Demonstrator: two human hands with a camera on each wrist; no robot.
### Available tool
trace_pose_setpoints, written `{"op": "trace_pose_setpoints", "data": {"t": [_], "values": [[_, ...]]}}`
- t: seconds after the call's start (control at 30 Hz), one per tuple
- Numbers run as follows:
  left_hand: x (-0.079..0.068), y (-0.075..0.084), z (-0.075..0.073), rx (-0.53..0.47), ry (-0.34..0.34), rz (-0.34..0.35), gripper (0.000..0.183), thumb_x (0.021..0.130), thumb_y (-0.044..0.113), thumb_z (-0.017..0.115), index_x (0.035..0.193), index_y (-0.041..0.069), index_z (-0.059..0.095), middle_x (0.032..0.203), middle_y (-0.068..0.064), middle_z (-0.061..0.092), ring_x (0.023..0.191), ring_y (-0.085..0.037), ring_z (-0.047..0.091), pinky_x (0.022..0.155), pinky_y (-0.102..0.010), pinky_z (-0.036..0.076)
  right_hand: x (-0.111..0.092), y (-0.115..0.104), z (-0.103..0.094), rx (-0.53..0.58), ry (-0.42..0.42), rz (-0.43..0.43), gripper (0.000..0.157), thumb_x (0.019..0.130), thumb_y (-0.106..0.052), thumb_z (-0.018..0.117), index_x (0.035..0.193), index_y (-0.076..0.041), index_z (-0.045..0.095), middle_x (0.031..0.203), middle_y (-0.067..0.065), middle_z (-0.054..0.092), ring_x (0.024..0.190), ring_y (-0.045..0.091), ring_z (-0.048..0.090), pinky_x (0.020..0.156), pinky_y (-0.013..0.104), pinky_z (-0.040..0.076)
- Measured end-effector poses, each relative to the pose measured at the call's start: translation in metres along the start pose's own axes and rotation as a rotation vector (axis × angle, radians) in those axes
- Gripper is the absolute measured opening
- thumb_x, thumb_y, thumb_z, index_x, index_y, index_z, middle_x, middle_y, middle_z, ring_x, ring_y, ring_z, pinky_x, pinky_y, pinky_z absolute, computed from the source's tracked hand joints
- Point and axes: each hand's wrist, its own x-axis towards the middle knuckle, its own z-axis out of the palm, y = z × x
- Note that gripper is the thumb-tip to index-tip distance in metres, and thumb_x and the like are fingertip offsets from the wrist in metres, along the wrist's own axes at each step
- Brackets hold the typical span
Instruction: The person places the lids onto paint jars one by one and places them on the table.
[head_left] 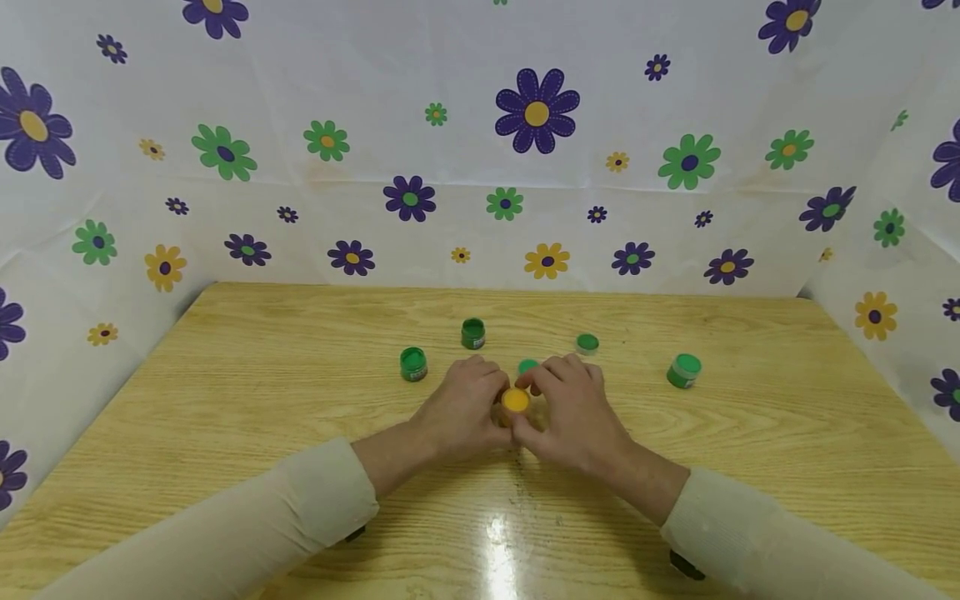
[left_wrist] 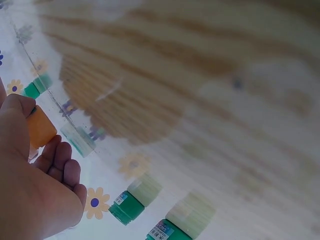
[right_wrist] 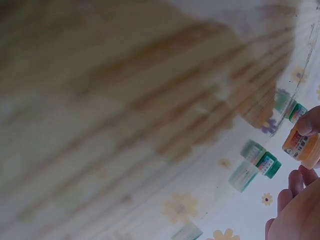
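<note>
- My left hand point(head_left: 463, 408) and right hand point(head_left: 576, 412) pinch the orange paint jar point(right_wrist: 300, 145) between them, near the table's point(head_left: 300, 358) middle.
- Likely light, stiff, slick plastic; best held by its sides and lid point(head_left: 516, 401) rim.

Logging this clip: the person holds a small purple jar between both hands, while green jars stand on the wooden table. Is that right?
Not quite: the small jar between the left hand and right hand is orange, not purple, as the head view shows. Both hands do hold it, and green jars stand on the wooden table.
</note>
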Motion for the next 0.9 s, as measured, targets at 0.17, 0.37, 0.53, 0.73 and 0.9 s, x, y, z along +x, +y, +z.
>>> {"op": "trace_pose_setpoints", "data": {"t": [0.17, 0.37, 0.53, 0.73, 0.9], "values": [[0.0001, -0.0013, 0.0010, 0.010, 0.020, 0.013, 0.034, 0.076, 0.041, 0.081, 0.080, 0.012, 0.063, 0.072, 0.006, 0.055, 0.071, -0.011, 0.044, 0.074, -0.029, 0.041, 0.0004, 0.0000, 0.0005, -0.011, 0.010, -0.016, 0.026, 0.082, -0.033, 0.069, 0.099, -0.013, 0.067, 0.093, 0.001, 0.061, 0.091, 0.020, 0.048, 0.089, 0.044, 0.036], [0.0001, -0.0022, 0.0014, 0.007, 0.024, 0.022, 0.034, 0.076, 0.041, 0.081, 0.079, 0.013, 0.062, 0.071, 0.006, 0.054, 0.070, -0.011, 0.043, 0.073, -0.028, 0.040, 0.0006, -0.0010, 0.0006, -0.028, 0.013, -0.009, 0.026, 0.082, -0.033, 0.070, 0.097, -0.012, 0.066, 0.092, 0.000, 0.061, 0.090, 0.020, 0.049, 0.090, 0.045, 0.037], [0.0001, -0.0024, 0.0016, 0.008, 0.024, 0.032, 0.033, 0.075, 0.040, 0.082, 0.080, 0.013, 0.063, 0.072, 0.006, 0.055, 0.071, -0.011, 0.043, 0.073, -0.027, 0.040, 0.0002, -0.0018, 0.0000, -0.031, 0.013, 0.004, 0.027, 0.082, -0.034, 0.071, 0.096, -0.012, 0.066, 0.091, 0.000, 0.061, 0.090, 0.019, 0.049, 0.090, 0.045, 0.037], [0.0005, -0.0023, 0.0011, 0.012, 0.031, 0.042, 0.030, 0.074, 0.036, 0.081, 0.079, 0.013, 0.063, 0.072, 0.006, 0.056, 0.071, -0.011, 0.044, 0.073, -0.027, 0.041, 0.0007, -0.0014, 0.0001, -0.069, 0.013, 0.011, 0.033, 0.083, -0.044, 0.072, 0.092, -0.013, 0.066, 0.088, -0.001, 0.060, 0.090, 0.018, 0.050, 0.091, 0.045, 0.038], [0.0010, -0.0022, 0.0008, 0.023, 0.016, 0.032, 0.028, 0.071, 0.034, 0.080, 0.077, 0.014, 0.061, 0.071, 0.007, 0.053, 0.071, -0.011, 0.043, 0.072, -0.027, 0.040, 0.0008, -0.0009, 0.0001, -0.109, 0.016, 0.007, 0.039, 0.082, -0.052, 0.074, 0.086, -0.014, 0.065, 0.082, -0.002, 0.058, 0.086, 0.018, 0.049, 0.090, 0.045, 0.039]]}}
